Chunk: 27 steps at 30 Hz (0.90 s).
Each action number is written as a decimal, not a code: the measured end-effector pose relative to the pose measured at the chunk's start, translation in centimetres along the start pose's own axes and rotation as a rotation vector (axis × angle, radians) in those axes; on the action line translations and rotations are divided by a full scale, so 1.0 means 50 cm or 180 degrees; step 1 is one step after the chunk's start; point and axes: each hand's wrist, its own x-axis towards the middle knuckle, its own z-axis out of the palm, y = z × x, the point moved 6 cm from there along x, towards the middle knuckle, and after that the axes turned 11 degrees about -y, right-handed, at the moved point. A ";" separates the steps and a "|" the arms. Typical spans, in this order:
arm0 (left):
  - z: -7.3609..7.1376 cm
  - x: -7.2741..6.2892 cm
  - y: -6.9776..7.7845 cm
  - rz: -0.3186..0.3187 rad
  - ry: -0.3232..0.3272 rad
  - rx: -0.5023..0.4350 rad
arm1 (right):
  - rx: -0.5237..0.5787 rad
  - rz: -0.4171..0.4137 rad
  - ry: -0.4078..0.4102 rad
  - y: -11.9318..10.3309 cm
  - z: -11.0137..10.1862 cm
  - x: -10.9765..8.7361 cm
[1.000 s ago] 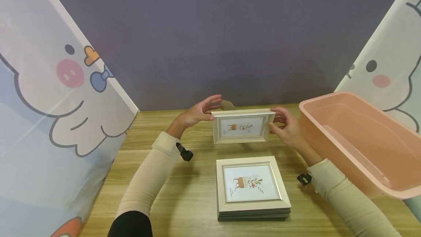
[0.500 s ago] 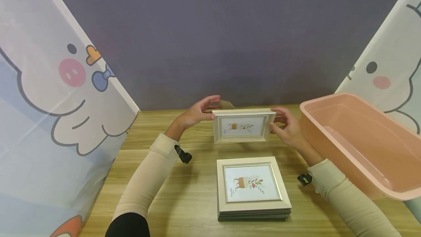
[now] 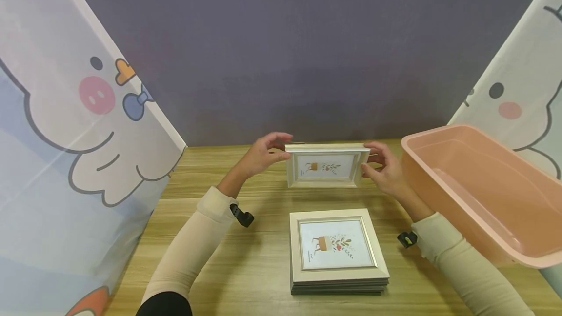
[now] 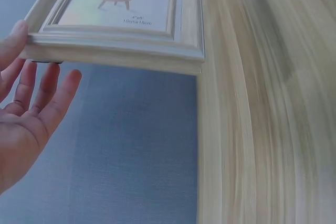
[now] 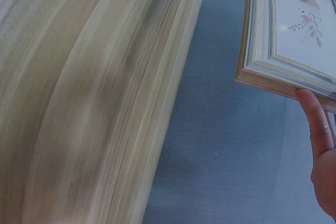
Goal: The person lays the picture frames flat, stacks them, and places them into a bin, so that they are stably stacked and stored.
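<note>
Upright over the back of the table is a cream picture frame (image 3: 324, 184), its printed flower-pot picture facing me. My left hand (image 3: 260, 156) pinches its left end, thumb on the front and fingers behind; the left wrist view shows the thumb (image 4: 12, 44) at the frame's edge. At the right end my right hand (image 3: 387, 173) grips the frame, with one finger (image 5: 315, 121) along its edge in the right wrist view. Only a thin sliver of the frame's back flap shows above its top edge. Nearer me lies a stack of matching picture frames (image 3: 295, 247), picture side up.
A deep pink plastic tub (image 3: 443, 191) stands on the right, beside my right forearm. The wood-grain table (image 3: 206, 233) ends at a dark grey back wall (image 3: 281, 52). Cartoon-printed panels (image 3: 57, 126) flank both sides.
The flap behind the held frame has swung down from sticking up to nearly out of sight. The frame stands slightly more upright and has shifted a little right; my right hand barely moved.
</note>
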 end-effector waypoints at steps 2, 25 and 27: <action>0.003 -0.004 0.002 0.0019 0.0050 0.0025 | 0.0006 0.0014 0.0001 0.001 0.000 0.000; 0.012 -0.033 0.017 0.0136 0.0437 -0.0084 | 0.0303 0.0096 -0.0169 -0.018 -0.011 -0.005; 0.014 -0.038 0.021 0.0071 0.0442 -0.0250 | 0.0339 0.0153 -0.0247 -0.022 -0.014 -0.006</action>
